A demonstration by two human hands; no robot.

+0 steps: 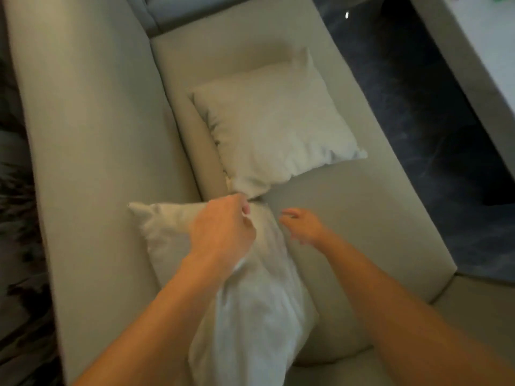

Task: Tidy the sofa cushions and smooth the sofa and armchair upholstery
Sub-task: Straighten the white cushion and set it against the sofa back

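Observation:
Two pale cushions lie on a beige sofa seat [348,213]. The far cushion [276,126] leans flat against the backrest [92,135], its near corner touching the near cushion. The near cushion [259,310] stands crumpled on the seat under my arms. My left hand [223,229] is closed on the near cushion's top edge, pinching the fabric. My right hand [302,225] hovers just right of that cushion with its fingers spread and nothing in it.
Dark marbled floor [434,135] runs along the seat's front edge. A pale table or cabinet edge [479,51] stands at the top right. A grey armrest [172,12] closes the sofa's far end. A dark patterned surface [16,218] lies behind the backrest.

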